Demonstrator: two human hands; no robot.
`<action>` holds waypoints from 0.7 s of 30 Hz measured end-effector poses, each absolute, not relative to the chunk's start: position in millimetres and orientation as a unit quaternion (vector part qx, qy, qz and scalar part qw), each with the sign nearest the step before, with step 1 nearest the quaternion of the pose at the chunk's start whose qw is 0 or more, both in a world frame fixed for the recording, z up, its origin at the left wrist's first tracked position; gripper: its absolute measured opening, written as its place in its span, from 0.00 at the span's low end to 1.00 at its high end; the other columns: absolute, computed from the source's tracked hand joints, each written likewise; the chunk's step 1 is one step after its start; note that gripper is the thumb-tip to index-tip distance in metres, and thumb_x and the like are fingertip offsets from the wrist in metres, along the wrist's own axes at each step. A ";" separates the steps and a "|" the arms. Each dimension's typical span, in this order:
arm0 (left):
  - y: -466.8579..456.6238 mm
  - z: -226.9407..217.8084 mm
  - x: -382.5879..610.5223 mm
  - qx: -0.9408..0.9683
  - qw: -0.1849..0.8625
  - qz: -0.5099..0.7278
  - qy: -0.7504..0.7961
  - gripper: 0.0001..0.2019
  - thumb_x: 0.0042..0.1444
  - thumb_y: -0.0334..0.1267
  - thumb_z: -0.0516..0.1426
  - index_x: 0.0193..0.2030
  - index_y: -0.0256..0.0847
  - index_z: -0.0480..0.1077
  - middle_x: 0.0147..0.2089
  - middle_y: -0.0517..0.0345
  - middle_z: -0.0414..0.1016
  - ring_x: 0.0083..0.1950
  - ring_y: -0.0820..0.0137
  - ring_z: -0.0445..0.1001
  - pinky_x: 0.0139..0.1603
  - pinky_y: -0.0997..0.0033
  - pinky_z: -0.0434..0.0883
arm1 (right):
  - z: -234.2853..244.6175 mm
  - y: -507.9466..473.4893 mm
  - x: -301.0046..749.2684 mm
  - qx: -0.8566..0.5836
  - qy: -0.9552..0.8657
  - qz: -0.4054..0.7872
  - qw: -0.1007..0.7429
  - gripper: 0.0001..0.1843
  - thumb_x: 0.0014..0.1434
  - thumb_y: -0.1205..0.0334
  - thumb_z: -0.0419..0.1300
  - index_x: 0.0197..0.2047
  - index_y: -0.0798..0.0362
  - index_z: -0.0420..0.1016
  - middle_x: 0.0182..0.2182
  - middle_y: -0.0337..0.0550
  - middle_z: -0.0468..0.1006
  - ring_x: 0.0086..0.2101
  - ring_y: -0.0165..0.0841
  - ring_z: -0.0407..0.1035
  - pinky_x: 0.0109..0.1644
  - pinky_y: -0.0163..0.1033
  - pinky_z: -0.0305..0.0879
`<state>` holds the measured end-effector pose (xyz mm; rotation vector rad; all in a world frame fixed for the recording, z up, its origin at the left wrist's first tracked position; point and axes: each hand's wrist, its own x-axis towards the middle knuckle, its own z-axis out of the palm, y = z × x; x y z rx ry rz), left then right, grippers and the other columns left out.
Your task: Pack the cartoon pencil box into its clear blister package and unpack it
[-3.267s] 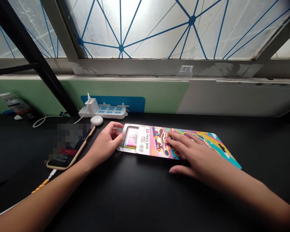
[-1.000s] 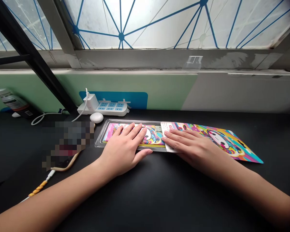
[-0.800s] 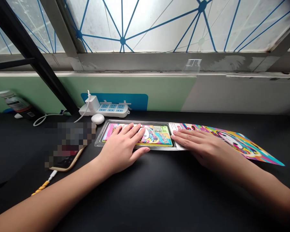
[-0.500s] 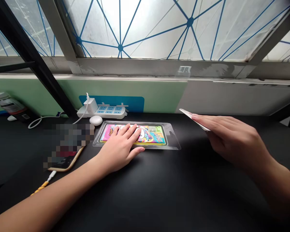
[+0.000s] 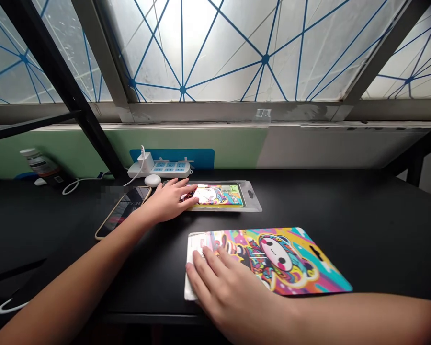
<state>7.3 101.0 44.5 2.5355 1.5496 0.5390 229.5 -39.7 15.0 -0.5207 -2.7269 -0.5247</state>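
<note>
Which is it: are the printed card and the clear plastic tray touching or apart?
Apart: the head view shows a strip of black desk between the printed card and the clear plastic tray beyond it.

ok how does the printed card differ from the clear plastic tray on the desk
The printed card is opaque and brightly coloured, while the clear plastic tray is see-through, with a printed box inside.
The card is nearer the person; the tray sits farther back.
The right hand is over the card, the left hand over the tray.
Shared: the card and the tray's contents both show a bright, white-faced cartoon character.
</note>
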 end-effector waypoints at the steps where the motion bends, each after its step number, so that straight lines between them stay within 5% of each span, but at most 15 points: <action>1: 101.3 43.9 5.2 0.842 0.063 0.159 0.512 0.26 0.64 0.59 0.55 0.63 0.50 0.74 0.71 0.48 0.68 0.72 0.44 0.61 0.67 0.36 0.61 | 13.1 -33.0 225.0 -0.179 -0.963 -0.142 0.145 0.26 0.72 0.59 0.48 0.62 0.68 0.71 0.58 0.65 0.77 0.54 0.54 0.74 0.52 0.55 0.71; 4: 95.2 43.0 10.6 0.849 0.059 0.105 0.514 0.29 0.65 0.63 0.51 0.68 0.58 0.68 0.74 0.51 0.61 0.73 0.42 0.59 0.63 0.30 0.63 | 16.4 -4.5 218.1 -0.184 -0.976 0.014 0.117 0.30 0.72 0.48 0.50 0.67 0.61 0.68 0.65 0.60 0.70 0.62 0.50 0.67 0.63 0.53 0.65; 9: 76.8 39.4 42.5 0.834 0.019 0.064 0.548 0.29 0.69 0.61 0.44 0.72 0.60 0.60 0.77 0.51 0.56 0.76 0.43 0.53 0.58 0.29 0.66 | 21.6 34.3 219.3 -0.167 -0.965 0.159 0.125 0.25 0.72 0.52 0.53 0.67 0.55 0.69 0.66 0.52 0.71 0.68 0.40 0.57 0.72 0.48 0.50; 17: 73.9 35.7 53.4 0.816 0.000 0.068 0.573 0.28 0.71 0.59 0.43 0.73 0.57 0.59 0.78 0.52 0.54 0.77 0.49 0.52 0.61 0.36 0.68 | 11.6 39.9 215.5 -0.153 -0.973 0.069 0.155 0.23 0.74 0.55 0.50 0.64 0.59 0.70 0.59 0.53 0.77 0.64 0.42 0.62 0.69 0.49 0.54; 21: 82.6 32.3 48.6 0.825 -0.020 0.070 0.561 0.28 0.71 0.57 0.44 0.73 0.55 0.60 0.77 0.50 0.55 0.77 0.49 0.51 0.62 0.38 0.68 | 10.5 40.4 216.4 -0.143 -0.974 -0.019 0.174 0.18 0.74 0.62 0.47 0.54 0.61 0.75 0.47 0.52 0.81 0.51 0.41 0.70 0.60 0.50 0.61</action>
